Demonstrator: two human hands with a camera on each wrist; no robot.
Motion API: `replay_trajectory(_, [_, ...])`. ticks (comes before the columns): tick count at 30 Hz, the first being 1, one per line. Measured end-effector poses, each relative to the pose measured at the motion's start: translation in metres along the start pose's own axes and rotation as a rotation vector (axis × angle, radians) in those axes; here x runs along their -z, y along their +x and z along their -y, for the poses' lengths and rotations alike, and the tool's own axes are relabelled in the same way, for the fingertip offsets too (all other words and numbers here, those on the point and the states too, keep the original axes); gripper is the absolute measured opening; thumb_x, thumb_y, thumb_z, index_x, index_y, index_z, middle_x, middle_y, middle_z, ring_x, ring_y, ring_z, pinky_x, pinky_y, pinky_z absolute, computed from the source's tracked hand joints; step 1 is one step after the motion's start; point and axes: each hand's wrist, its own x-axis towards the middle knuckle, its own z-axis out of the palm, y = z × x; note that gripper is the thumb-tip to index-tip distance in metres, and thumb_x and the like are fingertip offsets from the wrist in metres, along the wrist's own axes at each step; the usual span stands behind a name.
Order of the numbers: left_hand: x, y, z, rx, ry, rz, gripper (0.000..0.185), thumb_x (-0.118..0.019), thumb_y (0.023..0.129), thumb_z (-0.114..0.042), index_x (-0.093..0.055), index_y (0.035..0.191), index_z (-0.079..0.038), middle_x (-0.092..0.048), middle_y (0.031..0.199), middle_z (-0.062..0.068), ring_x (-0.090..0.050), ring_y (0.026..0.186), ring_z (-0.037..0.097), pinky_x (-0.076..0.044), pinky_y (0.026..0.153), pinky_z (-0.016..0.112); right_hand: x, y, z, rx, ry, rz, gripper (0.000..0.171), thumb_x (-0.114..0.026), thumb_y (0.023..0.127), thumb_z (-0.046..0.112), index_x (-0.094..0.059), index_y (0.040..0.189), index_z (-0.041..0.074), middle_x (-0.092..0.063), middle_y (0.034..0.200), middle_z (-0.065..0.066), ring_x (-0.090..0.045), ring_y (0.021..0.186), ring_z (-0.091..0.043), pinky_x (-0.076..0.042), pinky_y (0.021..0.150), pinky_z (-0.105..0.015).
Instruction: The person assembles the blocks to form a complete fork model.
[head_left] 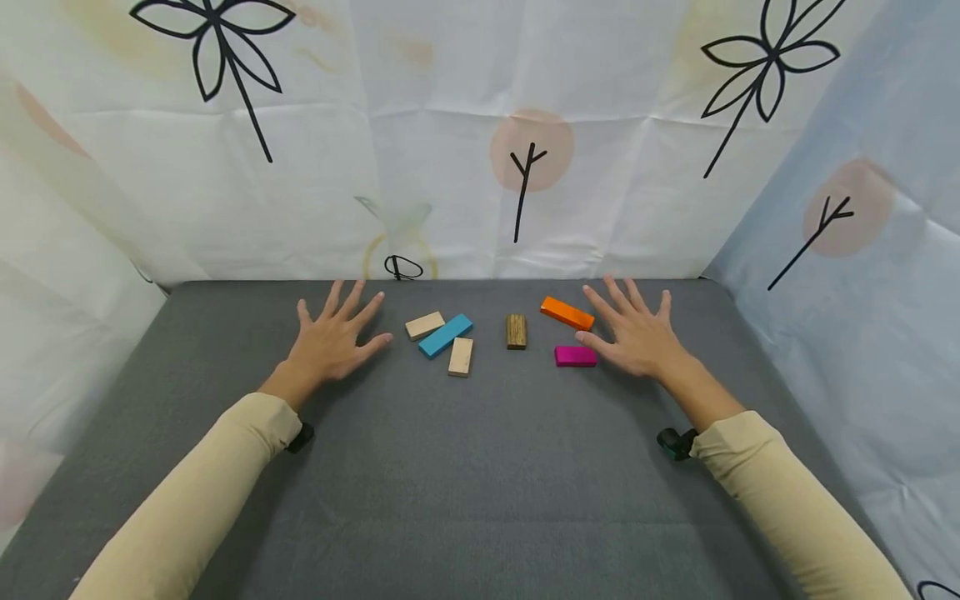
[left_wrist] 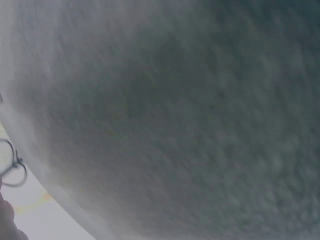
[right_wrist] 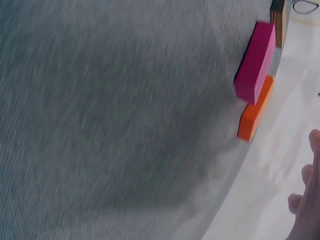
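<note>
Both hands lie flat, palms down, fingers spread on the grey cloth table. My left hand holds nothing and rests just left of a pale wooden block, a blue block and a second pale block. My right hand holds nothing; its thumb lies close to a magenta block, with an orange block beside its fingers. A dark wooden block sits between the two groups. The left wrist view shows only blurred grey cloth.
Printed white sheets with black flower outlines wall in the table at the back, left and right. A small black loop lies at the back edge. Beige sleeves cover both forearms, each with a dark wrist mount.
</note>
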Motion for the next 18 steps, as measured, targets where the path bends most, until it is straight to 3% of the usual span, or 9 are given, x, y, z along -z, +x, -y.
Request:
replay_trajectory(9, [-0.002, 0.001, -0.026, -0.151, 0.012, 0.003, 0.072, -0.033, 0.089, -0.066, -0.02, 0.149, -0.027, -0.003, 0.156, 0.003, 0.002, 0.141, 0.03, -0.004, 0.098, 0.07, -0.008, 0.006, 0.026, 0.137, 0.004, -0.026, 0.075, -0.039, 0.088, 0.065, -0.014, 0.149, 0.029, -0.008, 0.155, -0.005, -0.004, 0.141, -0.031, 0.002, 0.097, -0.07])
replay_trajectory(18, [-0.005, -0.001, -0.04, -0.264, -0.011, 0.066, 0.073, -0.032, 0.089, -0.068, -0.021, 0.148, -0.027, -0.006, 0.156, 0.002, 0.001, 0.141, 0.027, -0.005, 0.102, 0.065, -0.016, 0.014, 0.053, 0.235, -0.005, 0.017, 0.074, -0.032, 0.088, 0.068, -0.015, 0.149, 0.03, -0.006, 0.155, -0.001, -0.007, 0.141, -0.03, -0.002, 0.102, -0.064])
